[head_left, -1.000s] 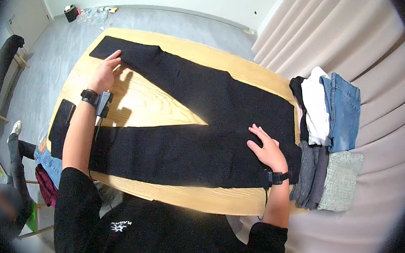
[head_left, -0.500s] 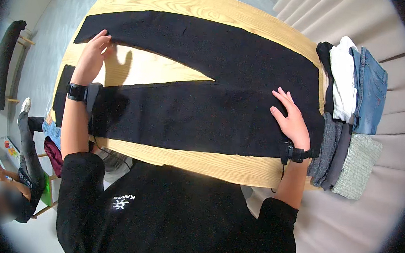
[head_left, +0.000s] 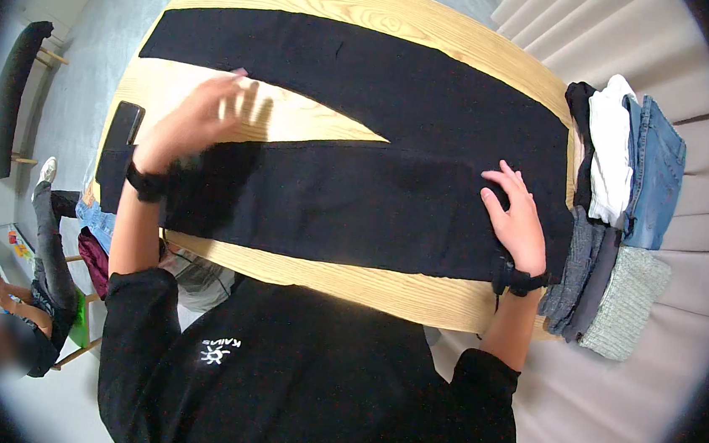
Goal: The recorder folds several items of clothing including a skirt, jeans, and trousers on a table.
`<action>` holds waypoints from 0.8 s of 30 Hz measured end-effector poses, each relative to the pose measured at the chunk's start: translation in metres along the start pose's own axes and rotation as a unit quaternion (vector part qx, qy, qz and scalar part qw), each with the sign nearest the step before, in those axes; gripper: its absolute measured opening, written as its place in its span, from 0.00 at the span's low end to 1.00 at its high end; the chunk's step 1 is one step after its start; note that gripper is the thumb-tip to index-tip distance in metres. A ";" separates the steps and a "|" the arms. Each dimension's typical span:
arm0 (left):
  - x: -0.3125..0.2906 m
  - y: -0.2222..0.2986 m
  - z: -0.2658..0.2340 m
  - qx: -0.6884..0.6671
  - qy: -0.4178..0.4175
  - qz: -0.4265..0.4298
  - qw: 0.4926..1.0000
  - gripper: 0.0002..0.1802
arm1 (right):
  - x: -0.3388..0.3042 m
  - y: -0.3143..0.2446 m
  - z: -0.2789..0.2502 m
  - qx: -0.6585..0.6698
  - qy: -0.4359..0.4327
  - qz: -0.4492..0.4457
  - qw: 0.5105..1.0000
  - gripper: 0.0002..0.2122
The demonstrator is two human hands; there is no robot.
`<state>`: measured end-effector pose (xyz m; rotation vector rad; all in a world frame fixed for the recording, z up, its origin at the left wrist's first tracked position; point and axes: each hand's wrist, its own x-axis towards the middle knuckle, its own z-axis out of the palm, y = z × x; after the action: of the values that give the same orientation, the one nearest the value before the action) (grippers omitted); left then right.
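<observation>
A pair of black trousers (head_left: 355, 209) lies spread flat on the wooden table (head_left: 340, 292), legs pointing left and the waist end at the right. My left hand (head_left: 197, 119), blurred by motion, hovers over the gap between the legs at their left end, fingers stretched out and nothing visibly held. Its shadow falls on the near leg and the tabletop. My right hand (head_left: 519, 223) rests on the waist end with its fingers spread, pressing no visible fold.
A dark phone (head_left: 124, 124) lies by the table's left edge. Along the right edge are folded jeans (head_left: 658, 176), white clothing (head_left: 611, 155), grey knitwear (head_left: 580, 262) and a pale green knit (head_left: 627, 300). Another person (head_left: 29, 324) sits at the lower left. Curtains hang at the right.
My left hand has moved right and slightly nearer, away from the far leg's hem, uncovering the phone. My right hand stays on the trousers. The whole view has shifted slightly.
</observation>
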<state>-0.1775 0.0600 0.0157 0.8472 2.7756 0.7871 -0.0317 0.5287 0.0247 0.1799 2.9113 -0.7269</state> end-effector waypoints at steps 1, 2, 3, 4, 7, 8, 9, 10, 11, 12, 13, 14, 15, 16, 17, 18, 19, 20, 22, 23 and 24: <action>0.008 0.045 -0.001 0.007 -0.113 -0.045 0.993 0.27 | 0.001 -0.007 -0.002 -0.040 -0.018 0.020 0.999 0.17; 0.004 0.046 0.014 0.014 -0.104 0.068 0.992 0.27 | 0.000 -0.016 -0.005 -0.033 -0.018 -0.021 0.999 0.16; 0.004 0.068 0.024 0.034 -0.111 0.079 0.990 0.28 | 0.001 -0.024 -0.005 -0.033 -0.013 -0.061 0.998 0.17; 0.000 0.082 0.034 0.063 -0.117 0.103 0.986 0.29 | 0.004 -0.033 -0.006 -0.033 -0.023 -0.084 0.996 0.18; -0.006 0.123 0.056 0.095 -0.137 0.158 0.973 0.31 | 0.019 -0.041 0.001 -0.024 -0.053 -0.092 0.994 0.20; -0.008 0.130 0.064 0.105 -0.158 0.180 0.965 0.31 | 0.024 -0.041 0.003 -0.015 -0.071 -0.080 0.994 0.21; -0.013 0.133 0.074 0.114 -0.179 0.191 0.958 0.31 | 0.032 -0.045 0.006 -0.015 -0.077 -0.084 0.993 0.21; -0.016 0.136 0.080 0.137 -0.183 0.182 0.956 0.31 | 0.040 -0.049 0.011 -0.037 -0.100 -0.072 0.992 0.22; -0.013 0.136 0.083 0.137 -0.184 0.183 0.956 0.31 | 0.045 -0.048 0.015 -0.059 -0.117 -0.057 0.990 0.23; -0.010 0.134 0.083 0.142 -0.185 0.189 0.954 0.32 | 0.053 -0.037 0.021 -0.058 -0.125 -0.079 0.987 0.24; -0.007 0.133 0.083 0.147 -0.186 0.195 0.952 0.32 | 0.058 -0.030 0.026 -0.057 -0.126 -0.079 0.987 0.24; -0.002 0.131 0.082 0.149 -0.189 0.197 0.950 0.32 | 0.066 -0.027 0.028 -0.063 -0.116 -0.082 0.988 0.24; 0.002 0.129 0.081 0.159 -0.183 0.203 0.949 0.31 | 0.073 -0.025 0.031 -0.068 -0.105 -0.086 0.988 0.24; 0.007 0.126 0.081 0.158 -0.189 0.203 0.948 0.31 | 0.081 -0.022 0.035 -0.092 -0.120 -0.077 0.986 0.25; 0.013 0.124 0.079 0.157 -0.194 0.204 0.947 0.31 | 0.089 -0.021 0.036 -0.092 -0.120 -0.078 0.985 0.25; 0.019 0.122 0.078 0.159 -0.197 0.206 0.945 0.31 | 0.095 -0.022 0.038 -0.122 -0.108 -0.065 0.985 0.26; 0.023 0.119 0.079 0.152 -0.190 0.211 0.947 0.31 | 0.100 -0.023 0.037 -0.151 -0.096 -0.052 0.982 0.26; 0.026 0.117 0.081 0.154 -0.186 0.211 0.947 0.31 | 0.104 -0.030 0.035 -0.170 -0.102 -0.018 0.980 0.29; 0.028 0.119 0.081 0.156 -0.181 0.211 0.948 0.32 | 0.116 -0.027 0.039 -0.178 -0.096 -0.013 0.979 0.30; 0.025 0.123 0.081 0.155 -0.191 0.192 0.950 0.33 | 0.119 -0.029 0.039 -0.187 -0.091 -0.007 0.978 0.31; 0.023 0.127 0.081 0.154 -0.202 0.172 0.952 0.34 | 0.120 -0.030 0.036 -0.188 -0.090 -0.008 0.978 0.31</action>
<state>-0.1132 0.1983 0.0124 1.3963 2.4402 0.1757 -0.1507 0.4953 -0.0127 0.0462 2.8085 -0.1725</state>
